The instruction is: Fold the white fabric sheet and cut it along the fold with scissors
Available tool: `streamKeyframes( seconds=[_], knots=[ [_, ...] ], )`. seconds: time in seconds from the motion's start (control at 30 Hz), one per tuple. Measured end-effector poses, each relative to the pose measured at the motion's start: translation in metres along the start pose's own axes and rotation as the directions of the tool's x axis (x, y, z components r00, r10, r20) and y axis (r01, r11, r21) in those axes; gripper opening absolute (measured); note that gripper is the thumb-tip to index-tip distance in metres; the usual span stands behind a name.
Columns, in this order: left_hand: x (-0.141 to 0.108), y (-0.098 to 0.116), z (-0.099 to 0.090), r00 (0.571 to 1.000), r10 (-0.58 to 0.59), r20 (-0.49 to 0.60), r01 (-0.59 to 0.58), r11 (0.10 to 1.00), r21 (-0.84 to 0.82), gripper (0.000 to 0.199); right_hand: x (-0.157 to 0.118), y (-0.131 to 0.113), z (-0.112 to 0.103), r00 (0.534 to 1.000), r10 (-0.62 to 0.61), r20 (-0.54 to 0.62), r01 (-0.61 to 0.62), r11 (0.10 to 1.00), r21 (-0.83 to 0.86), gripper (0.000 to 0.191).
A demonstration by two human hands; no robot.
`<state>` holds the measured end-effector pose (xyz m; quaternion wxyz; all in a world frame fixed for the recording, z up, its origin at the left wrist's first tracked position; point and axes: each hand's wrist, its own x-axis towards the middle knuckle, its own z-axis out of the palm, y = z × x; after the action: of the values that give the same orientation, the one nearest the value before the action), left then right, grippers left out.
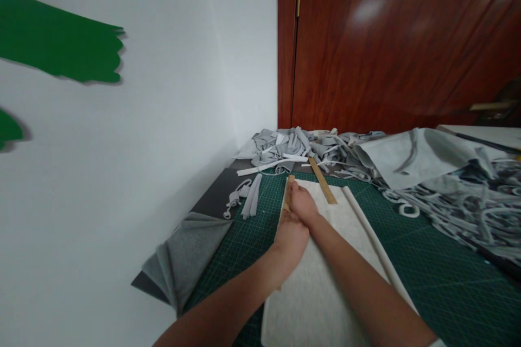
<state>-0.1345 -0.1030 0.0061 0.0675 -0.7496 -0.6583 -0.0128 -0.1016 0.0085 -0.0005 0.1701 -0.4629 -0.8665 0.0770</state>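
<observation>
Head view. We take the pale cloth (pixel 313 309) as our landmark; it lies lengthwise before us on the green mat (pixel 431 260), with a narrow fold (pixel 372 236) along its right side. At its left edge lies a wooden strip (pixel 287 200), partly hidden by both hands. Our right hand (pixel 303 203) rests on the strip near the cloth's far left corner, its fingers bent narrow against the wood; we cannot tell whether they grip or only press. Our left hand (pixel 291 241) sits just nearer along the same edge, touching the right hand; its fingers are largely hidden, so we cannot tell how far they are open. A second wooden strip (pixel 323 181) slants over the cloth's far edge. Beyond the cloth we see a heap of grey scraps (pixel 285 146), with a brown door (pixel 386 54) behind. Left of the cloth lie small grey pieces (pixel 252 198) and, nearer to us, a folded grey fabric (pixel 193 252). Right of the cloth spread tangled grey trimmings (pixel 484 203), partly covered by a light grey sheet (pixel 419 157).
</observation>
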Motion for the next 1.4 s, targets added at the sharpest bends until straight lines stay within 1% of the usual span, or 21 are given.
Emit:
streamKeyframes(
  seconds=[0.17, 0.33, 0.4, 0.5, 0.6, 0.67, 0.73, 0.77, 0.87, 0.97, 1.03, 1.13, 1.23, 1.4],
  knots=[
    [-0.007, -0.004, -0.003, 1.0, -0.006, 0.003, 0.006, 0.994, 0.112, 0.024, 0.0, -0.001, 0.001, 1.0, 0.005, -0.005, -0.005, 1.0, 0.005, 0.026],
    [-0.01, -0.005, -0.001, 0.999, 0.026, -0.027, -0.022, 0.988, 0.151, 0.025, 0.0, -0.002, 0.001, 1.0, 0.007, -0.005, -0.007, 0.999, 0.039, 0.027],
    [-0.01, -0.005, 0.002, 0.999, 0.02, -0.048, -0.012, 0.987, 0.159, 0.029, 0.002, 0.0, 0.002, 1.0, 0.011, -0.007, -0.011, 0.998, 0.066, 0.028],
    [-0.01, -0.005, 0.006, 0.997, 0.018, -0.082, -0.003, 0.983, 0.181, 0.041, 0.009, 0.007, -0.001, 1.0, 0.006, -0.005, -0.006, 0.992, 0.124, 0.027],
    [-0.011, -0.005, 0.009, 0.994, 0.058, -0.09, -0.037, 0.976, 0.215, 0.051, 0.021, 0.018, -0.007, 0.998, -0.056, 0.006, 0.054, 0.975, 0.218, 0.021],
    [-0.011, -0.006, 0.011, 0.992, 0.076, -0.096, -0.052, 0.972, 0.231, 0.052, 0.029, 0.024, -0.011, 0.989, -0.146, 0.015, 0.135, 0.944, 0.301, 0.02],
    [-0.011, -0.006, 0.011, 0.992, 0.084, -0.096, -0.059, 0.97, 0.238, 0.051, 0.035, 0.027, -0.014, 0.963, -0.265, 0.047, 0.226, 0.89, 0.395, 0.019],
    [-0.011, -0.006, 0.011, 0.992, 0.088, -0.091, -0.064, 0.969, 0.24, 0.05, 0.037, 0.028, -0.015, 0.942, -0.328, 0.073, 0.264, 0.857, 0.443, 0.019],
    [-0.011, -0.007, 0.008, 0.993, 0.099, -0.065, -0.08, 0.965, 0.25, 0.049, 0.039, 0.027, -0.017, 0.856, -0.494, 0.152, 0.336, 0.755, 0.563, 0.017],
    [-0.011, -0.007, 0.006, 0.99, 0.112, -0.084, -0.084, 0.956, 0.28, 0.05, 0.04, 0.025, -0.02, 0.779, -0.599, 0.185, 0.379, 0.685, 0.622, 0.016],
    [-0.011, -0.007, 0.006, 0.987, 0.124, -0.105, -0.087, 0.948, 0.307, 0.05, 0.04, 0.023, -0.022, 0.746, -0.64, 0.186, 0.408, 0.658, 0.633, 0.017],
    [-0.01, -0.007, 0.007, 0.986, 0.132, -0.1, -0.092, 0.939, 0.332, 0.048, 0.041, 0.02, -0.023, 0.715, -0.677, 0.173, 0.45, 0.636, 0.627, 0.019],
    [-0.01, -0.007, 0.009, 0.988, 0.128, -0.088, -0.094, 0.945, 0.313, 0.049, 0.042, 0.018, -0.02, 0.69, -0.704, 0.17, 0.482, 0.621, 0.618, 0.02],
    [-0.01, -0.008, 0.012, 0.986, 0.132, -0.097, -0.102, 0.958, 0.269, 0.047, 0.044, 0.019, -0.017, 0.667, -0.73, 0.152, 0.526, 0.605, 0.597, 0.021]
  ],
)
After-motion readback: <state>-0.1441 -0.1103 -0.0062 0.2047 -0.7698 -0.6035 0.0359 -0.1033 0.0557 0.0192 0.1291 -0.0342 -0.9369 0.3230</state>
